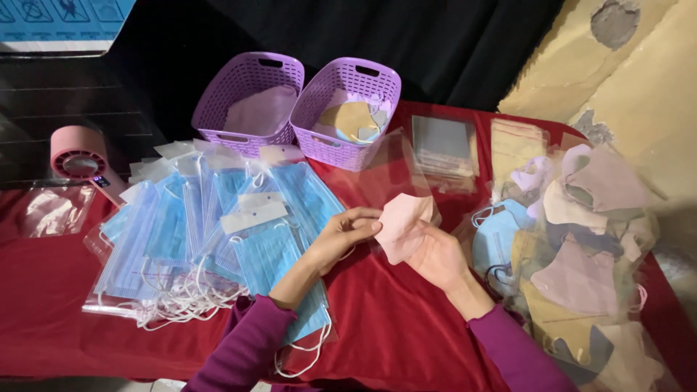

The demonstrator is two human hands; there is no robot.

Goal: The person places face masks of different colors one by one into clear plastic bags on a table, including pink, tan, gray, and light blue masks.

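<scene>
Both our hands meet over the red-draped bench (406, 319), holding one pale pink folded mask (406, 226) between them. Our left hand (341, 236) pinches the mask's left edge with closed fingertips; our right hand (435, 255) lies palm up beneath it, fingers curled to its lower edge. A clear plastic sleeve (392, 163) rises just behind the mask, and we cannot tell whether either hand grips it too. The mask is held flat toward us, its long axis running from lower left to upper right, with the broader end toward the upper right.

Taking the pink mask as our landmark and going from largest to smallest: to its left spreads a fan of bagged blue pleated masks (210, 232), too overlapped for us to count, their white ear loops trailing toward us. To its right lies a heap of shaped masks in clear bags (581, 254), in pink, light blue, tan and grey, also beyond counting. Behind it and to the left stand two purple slotted baskets (250, 98) touching side by side; the one nearer the mask holds a few loose masks, tan and grey among them. Behind it to the right sits a stack of clear empty sleeves (444, 145). Far to its left are one round pink device (78, 156) and one clear bag (56, 209) in front of that.
</scene>
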